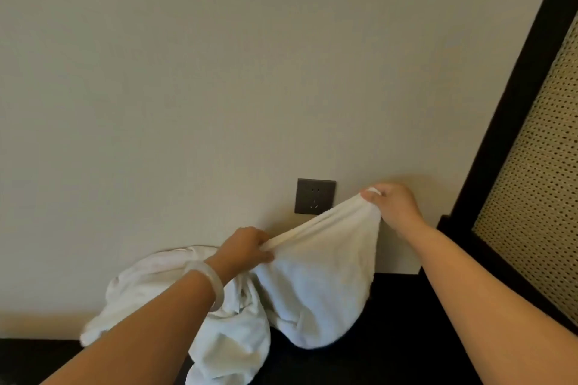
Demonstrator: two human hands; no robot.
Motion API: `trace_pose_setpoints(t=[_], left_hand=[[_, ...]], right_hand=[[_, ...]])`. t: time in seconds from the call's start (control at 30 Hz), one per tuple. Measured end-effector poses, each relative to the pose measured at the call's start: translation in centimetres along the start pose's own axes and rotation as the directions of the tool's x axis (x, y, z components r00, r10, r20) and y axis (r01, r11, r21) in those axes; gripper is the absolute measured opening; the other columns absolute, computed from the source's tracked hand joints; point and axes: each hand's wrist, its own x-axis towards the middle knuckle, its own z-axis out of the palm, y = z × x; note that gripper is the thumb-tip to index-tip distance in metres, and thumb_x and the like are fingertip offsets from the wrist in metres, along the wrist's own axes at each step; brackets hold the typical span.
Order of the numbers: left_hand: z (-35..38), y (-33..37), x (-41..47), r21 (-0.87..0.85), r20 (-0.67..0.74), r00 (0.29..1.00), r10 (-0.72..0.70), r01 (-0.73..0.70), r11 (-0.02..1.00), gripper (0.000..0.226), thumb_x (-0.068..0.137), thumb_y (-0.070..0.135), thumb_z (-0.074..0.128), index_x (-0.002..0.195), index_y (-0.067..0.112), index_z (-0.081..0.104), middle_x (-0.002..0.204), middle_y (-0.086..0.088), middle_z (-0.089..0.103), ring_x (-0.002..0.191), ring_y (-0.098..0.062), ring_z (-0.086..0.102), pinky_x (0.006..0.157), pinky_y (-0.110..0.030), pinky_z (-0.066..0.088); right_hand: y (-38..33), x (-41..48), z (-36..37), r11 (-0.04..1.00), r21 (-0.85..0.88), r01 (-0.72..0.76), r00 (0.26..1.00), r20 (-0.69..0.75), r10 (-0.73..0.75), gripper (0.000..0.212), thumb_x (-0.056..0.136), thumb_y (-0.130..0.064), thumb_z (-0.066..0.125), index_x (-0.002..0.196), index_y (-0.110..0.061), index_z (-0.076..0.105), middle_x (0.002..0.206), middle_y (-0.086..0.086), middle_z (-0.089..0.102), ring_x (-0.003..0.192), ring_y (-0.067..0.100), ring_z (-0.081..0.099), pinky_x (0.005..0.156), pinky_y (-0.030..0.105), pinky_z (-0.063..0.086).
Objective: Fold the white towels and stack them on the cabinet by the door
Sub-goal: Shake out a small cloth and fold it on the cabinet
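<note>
From the head camera, you have both of your hands on one white towel [325,262], stretching its upper edge in front of the pale wall [219,72]. Your left hand [247,247] has its fingers curled tight around the lower end of that edge, with the cloth bunched in the grip. Your right hand [394,204] is higher and farther right, pinching the towel's corner between thumb and bent fingers. The edge runs taut and slanting between the two grips, and the rest of the towel sags below it, its bottom resting on the dark surface [391,347]. Just to its left lies one crumpled heap of white cloth [147,284], partly hidden by your left forearm; you cannot tell how many towels it contains. There is one pale bangle [210,281] on your left wrist and one dark socket [315,196] on the wall between your hands. At the right edge, one black frame [513,122] borders a woven cane panel [538,184].
</note>
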Motion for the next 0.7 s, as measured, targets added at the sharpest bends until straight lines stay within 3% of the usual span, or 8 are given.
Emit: trace_pose_setpoints(t=[0.1, 0.2, 0.27, 0.33, 0.47, 0.53, 0.6, 0.7], left_hand=[[-1.0, -1.6, -0.1, 0.188, -0.031, 0.997, -0.074, 0.078, 0.979, 0.018, 0.087, 0.021, 0.063, 0.104, 0.018, 0.067, 0.091, 0.003, 0.059, 0.085, -0.018, 0.059, 0.071, -0.027, 0.046], [-3.0, -2.4, 0.3, 0.253, -0.126, 0.983, -0.132, 0.16, 0.954, 0.017, 0.089, 0.02, 0.056, 0.102, 0.019, 0.067, 0.098, -0.003, 0.066, 0.091, -0.024, 0.064, 0.074, -0.03, 0.048], [-4.8, -2.5, 1.2, 0.276, -0.217, 0.967, -0.135, 0.193, 0.941, 0.018, 0.092, 0.024, 0.052, 0.099, 0.02, 0.068, 0.102, -0.006, 0.067, 0.094, -0.028, 0.065, 0.077, -0.031, 0.049], [-6.7, -2.2, 2.1, 0.283, -0.277, 0.952, -0.133, 0.213, 0.935, 0.02, 0.094, 0.023, 0.05, 0.096, 0.017, 0.069, 0.102, -0.008, 0.068, 0.094, -0.03, 0.065, 0.076, -0.031, 0.049], [-10.3, 0.1, 3.6, 0.212, -0.267, 0.956, -0.124, 0.184, 0.96, 0.019, 0.093, 0.025, 0.057, 0.095, 0.012, 0.071, 0.096, -0.007, 0.068, 0.085, -0.027, 0.062, 0.073, -0.031, 0.047], [-12.4, 2.5, 4.1, 0.109, -0.3, 0.951, -0.073, 0.11, 0.988, 0.019, 0.092, 0.025, 0.06, 0.089, 0.011, 0.072, 0.086, -0.007, 0.067, 0.081, -0.026, 0.063, 0.071, -0.032, 0.049], [-14.1, 5.4, 4.6, 0.016, -0.36, 0.933, -0.006, 0.013, 1.0, 0.02, 0.091, 0.022, 0.061, 0.082, 0.008, 0.073, 0.074, -0.004, 0.064, 0.073, -0.023, 0.063, 0.066, -0.031, 0.05], [-14.1, 9.5, 4.4, -0.064, -0.336, 0.937, 0.101, -0.13, 0.989, 0.02, 0.09, 0.016, 0.063, 0.082, 0.001, 0.072, 0.07, -0.009, 0.063, 0.065, -0.023, 0.06, 0.063, -0.031, 0.051]], right_hand=[[-1.2, 1.0, -1.8, 0.999, 0.025, 0.046, 0.99, -0.133, -0.042, 0.021, 0.092, -0.016, 0.069, 0.089, 0.005, 0.072, 0.093, 0.022, 0.072, 0.08, 0.017, 0.056, 0.066, 0.029, 0.036], [-3.9, 2.0, -4.7, 0.993, 0.022, 0.113, 0.957, -0.271, -0.103, 0.02, 0.091, -0.016, 0.069, 0.099, 0.001, 0.075, 0.093, 0.009, 0.07, 0.086, 0.016, 0.059, 0.076, 0.03, 0.041], [-4.9, 2.6, -6.4, 0.988, 0.076, 0.133, 0.926, -0.365, -0.096, 0.021, 0.091, -0.019, 0.069, 0.096, 0.001, 0.074, 0.084, 0.014, 0.068, 0.069, 0.012, 0.059, 0.072, 0.033, 0.046], [-5.0, 2.3, -7.5, 0.976, 0.19, 0.109, 0.906, -0.422, -0.019, 0.015, 0.093, -0.02, 0.067, 0.089, -0.006, 0.068, 0.07, 0.015, 0.063, 0.043, 0.008, 0.054, 0.057, 0.031, 0.049], [-3.1, 1.4, -8.1, 0.884, 0.465, 0.037, 0.881, -0.433, 0.191, 0.012, 0.096, -0.016, 0.064, 0.107, -0.011, 0.067, 0.09, 0.007, 0.069, 0.057, 0.015, 0.07, 0.062, 0.026, 0.061], [-3.1, 1.4, -7.8, 0.877, 0.48, 0.005, 0.918, -0.351, 0.186, 0.012, 0.097, -0.011, 0.062, 0.106, -0.004, 0.064, 0.097, 0.012, 0.066, 0.051, 0.013, 0.068, 0.051, 0.02, 0.056], [-4.3, 1.3, -6.5, 0.883, 0.469, -0.01, 0.981, -0.167, 0.1, 0.017, 0.097, -0.005, 0.06, 0.112, 0.004, 0.061, 0.09, 0.019, 0.062, 0.042, 0.012, 0.064, 0.043, 0.02, 0.053], [-7.3, -0.5, -2.8, 0.91, 0.414, 0.002, 0.985, 0.158, -0.074, 0.03, 0.092, 0.001, 0.063, 0.122, -0.004, 0.059, 0.076, 0.014, 0.062, 0.043, 0.012, 0.061, 0.046, 0.022, 0.054]])
